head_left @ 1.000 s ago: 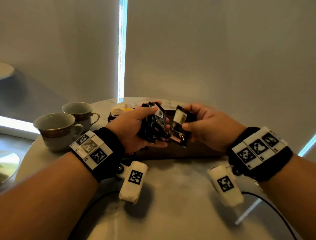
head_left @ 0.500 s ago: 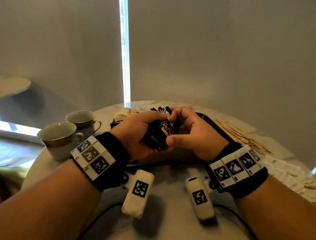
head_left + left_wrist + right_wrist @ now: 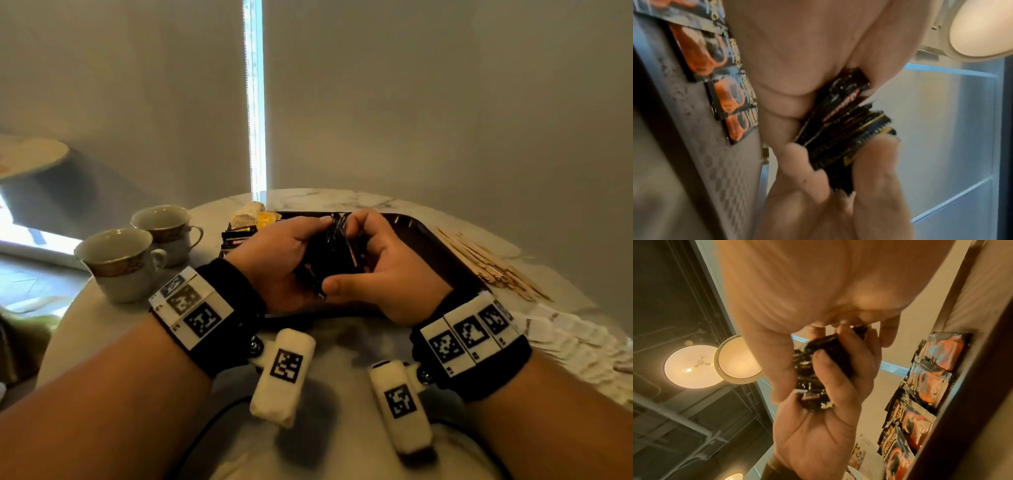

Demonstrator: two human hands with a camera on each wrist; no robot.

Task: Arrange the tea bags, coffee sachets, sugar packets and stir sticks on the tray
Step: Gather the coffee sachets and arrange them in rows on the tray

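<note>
A stack of black coffee sachets stands on edge above the dark tray, where more sachets lie overlapping in a row.

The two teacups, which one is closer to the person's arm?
The nearer teacup, at the table's left edge, sits closest to the left forearm. The other teacup stands behind it, farther back toward the window.

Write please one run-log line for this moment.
left hand: holds coffee sachets | right hand: holds same stack | above tray | stir sticks: on table
</note>
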